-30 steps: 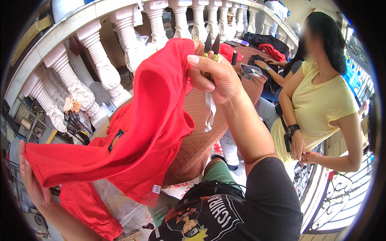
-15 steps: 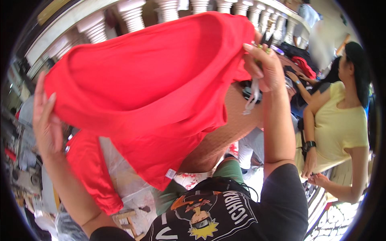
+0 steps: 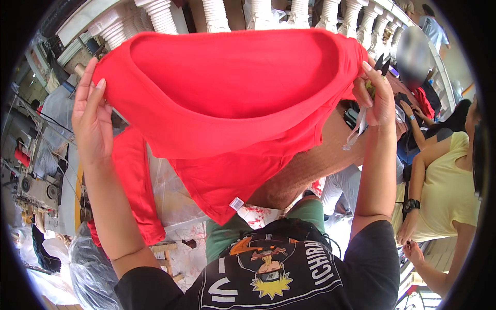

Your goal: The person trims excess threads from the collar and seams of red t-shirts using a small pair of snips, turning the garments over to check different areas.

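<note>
I hold a red garment [image 3: 227, 108] stretched wide open in front of me, raised at head height. My left hand [image 3: 93, 116] grips its left edge with the fingers pointing up. My right hand [image 3: 376, 95] pinches its right edge and also holds a small thread snip with dark blades [image 3: 381, 64] and a pale strap hanging below. A small white label [image 3: 236, 203] hangs at the garment's lower point. One red sleeve [image 3: 135, 186] dangles at the lower left.
A white stone balustrade [image 3: 217, 13] runs across the top. A sewing machine and table [image 3: 36, 175] stand at the left. A person in a yellow top [image 3: 454, 175] stands at the right, others beyond. Clear plastic sheeting [image 3: 170, 196] lies below.
The garment went from bunched in my right hand to spread wide between both hands. My left hand rose from low left to head height; my right hand moved right.
</note>
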Action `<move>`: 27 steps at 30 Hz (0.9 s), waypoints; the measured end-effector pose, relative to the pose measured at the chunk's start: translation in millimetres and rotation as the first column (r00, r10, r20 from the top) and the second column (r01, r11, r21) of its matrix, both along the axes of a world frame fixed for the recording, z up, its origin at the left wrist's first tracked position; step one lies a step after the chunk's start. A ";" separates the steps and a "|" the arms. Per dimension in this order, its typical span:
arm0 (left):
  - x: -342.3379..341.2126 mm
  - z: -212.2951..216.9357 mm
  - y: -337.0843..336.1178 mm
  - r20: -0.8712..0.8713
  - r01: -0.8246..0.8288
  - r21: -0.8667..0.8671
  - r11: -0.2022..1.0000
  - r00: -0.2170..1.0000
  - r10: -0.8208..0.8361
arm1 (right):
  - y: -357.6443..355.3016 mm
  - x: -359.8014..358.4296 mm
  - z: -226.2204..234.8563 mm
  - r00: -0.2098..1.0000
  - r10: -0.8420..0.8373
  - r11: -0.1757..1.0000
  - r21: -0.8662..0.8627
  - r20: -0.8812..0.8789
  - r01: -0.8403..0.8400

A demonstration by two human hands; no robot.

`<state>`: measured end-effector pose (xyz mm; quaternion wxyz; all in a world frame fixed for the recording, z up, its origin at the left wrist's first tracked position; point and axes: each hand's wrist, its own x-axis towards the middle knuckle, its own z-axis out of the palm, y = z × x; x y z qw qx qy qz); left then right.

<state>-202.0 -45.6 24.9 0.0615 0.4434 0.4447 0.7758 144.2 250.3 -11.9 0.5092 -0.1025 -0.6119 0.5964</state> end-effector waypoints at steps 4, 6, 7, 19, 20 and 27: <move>-10.6 -48.5 -4.7 0.100 -0.123 -0.133 0.984 0.986 0.136 | -16.8 2.6 -19.9 0.989 -0.039 0.999 -0.029 0.146 0.044; -9.3 -98.5 -17.9 -0.033 -0.250 -0.392 0.885 0.966 0.258 | -15.7 10.6 -60.0 0.949 -0.054 0.983 -0.152 0.310 0.106; -6.2 -126.3 -25.9 -0.175 -0.323 -0.550 0.771 0.946 0.271 | -12.3 17.2 -86.3 0.918 -0.049 0.967 -0.209 0.394 0.142; 118.2 -215.2 77.2 -0.680 -0.363 -0.569 0.738 0.712 -0.174 | -66.2 -55.1 -172.3 0.735 -0.385 0.744 0.659 0.558 -0.110; 120.4 -224.9 94.1 -0.675 -0.343 -0.579 0.740 0.710 -0.198 | -63.4 -63.3 -190.0 0.729 -0.461 0.658 0.746 0.507 -0.103; 103.9 -255.3 136.7 -0.763 -0.517 -0.597 0.614 0.603 -0.233 | -36.8 -63.9 -211.7 0.566 -0.609 0.675 0.738 0.556 0.000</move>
